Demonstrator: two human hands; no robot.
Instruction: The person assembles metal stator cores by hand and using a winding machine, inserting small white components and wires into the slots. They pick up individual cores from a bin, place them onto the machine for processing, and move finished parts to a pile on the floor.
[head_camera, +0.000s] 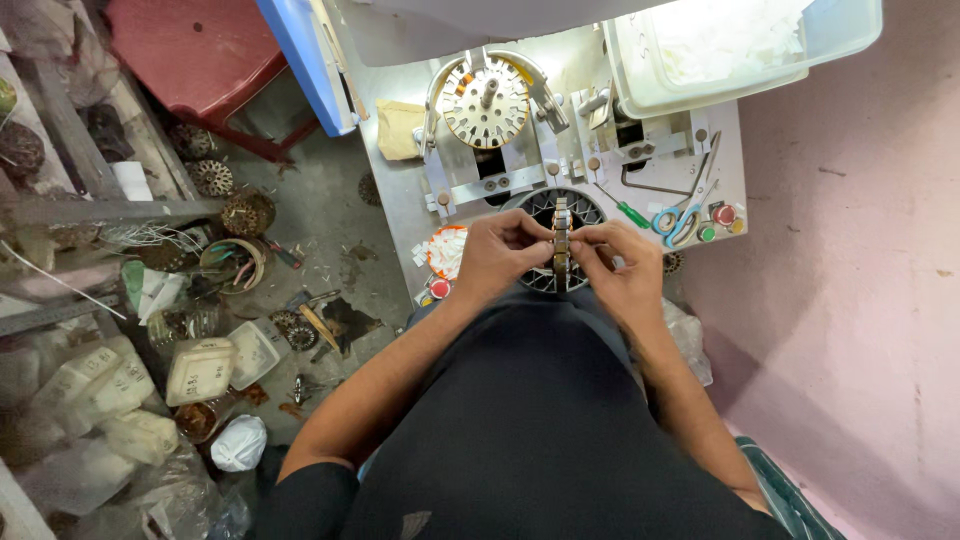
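Note:
Both my hands hold a round metal stator core (561, 240) on edge, seen from its thin side, just above my lap. My left hand (500, 255) grips its left face and my right hand (620, 265) grips its right face, fingers curled onto the rim. Under it lies a dark slotted ring (545, 207) set in the grey workbench (400, 190). Behind that stands a winding fixture with a white and orange toothed disc (485, 100) between two metal arms.
A small dish of white paper slips (447, 250) sits at the bench's left edge. Scissors (680, 222), a green-handled tool (630, 213) and coloured buttons (722, 215) lie at right. A clear plastic tub (740, 45) stands at the back right. The floor at left holds scrap stators, containers and a red stool (190, 55).

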